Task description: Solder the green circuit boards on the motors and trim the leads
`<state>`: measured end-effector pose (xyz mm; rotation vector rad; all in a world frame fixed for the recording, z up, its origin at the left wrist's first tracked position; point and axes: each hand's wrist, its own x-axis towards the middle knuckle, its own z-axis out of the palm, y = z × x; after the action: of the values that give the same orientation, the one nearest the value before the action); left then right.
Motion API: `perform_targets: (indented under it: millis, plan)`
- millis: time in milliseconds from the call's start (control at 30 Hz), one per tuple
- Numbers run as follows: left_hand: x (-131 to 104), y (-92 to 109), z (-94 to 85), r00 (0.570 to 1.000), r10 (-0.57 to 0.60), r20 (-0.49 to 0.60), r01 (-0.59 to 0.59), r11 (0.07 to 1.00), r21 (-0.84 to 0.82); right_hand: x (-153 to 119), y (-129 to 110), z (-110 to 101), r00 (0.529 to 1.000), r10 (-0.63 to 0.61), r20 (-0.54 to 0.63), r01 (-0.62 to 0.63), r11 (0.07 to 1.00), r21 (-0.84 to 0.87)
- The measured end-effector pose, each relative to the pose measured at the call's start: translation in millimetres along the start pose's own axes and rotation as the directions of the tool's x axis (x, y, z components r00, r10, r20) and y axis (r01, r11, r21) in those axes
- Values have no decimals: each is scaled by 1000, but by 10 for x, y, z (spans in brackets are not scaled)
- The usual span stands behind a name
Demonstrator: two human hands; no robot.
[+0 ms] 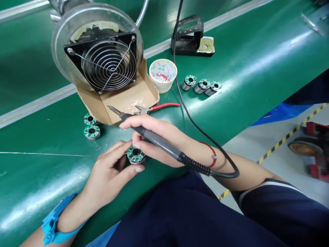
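Observation:
My left hand (110, 175) is closed around a small round motor (136, 157) with a green ring-shaped circuit board on top, thumb in front and fingers behind. My right hand (161, 135) grips a soldering iron (164, 145), whose tip points up and left over the cardboard tray, away from the board. Thumb and fingertips of this hand also reach the motor's rim. A thin pale wire (46, 153) runs across the bench toward my left hand; its end is hard to make out. Red-handled side cutters (164, 106) lie just beyond my right hand.
A fan (111, 70) with a wire guard stands over a cardboard tray (102, 108) holding metal clippings. Beside it is a white tub (163, 87). Three board-topped motors (203, 85) stand right, two more (92, 132) left. An iron stand (187, 48) with sponge sits behind.

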<state>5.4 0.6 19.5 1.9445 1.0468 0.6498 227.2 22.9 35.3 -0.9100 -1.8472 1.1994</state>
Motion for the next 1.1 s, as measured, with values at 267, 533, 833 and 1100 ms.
perform_targets:
  millis: [267,533,833,1100]
  plan:
    - [28,-2,-1,999,47,-2,-47,999,23,-19,45,57,998,-54,8,55,989,-136]
    - [7,-38,7,995,94,16,-95,994,58,-53,135,62,991,-132,7,132,983,-130]
    - [132,-165,98,994,-73,-77,90,967,238,-167,323,312,988,-48,-149,-9,932,-363]
    - [101,-342,-14,924,-344,-168,314,931,-184,-74,456,300,986,-163,24,149,822,-550]
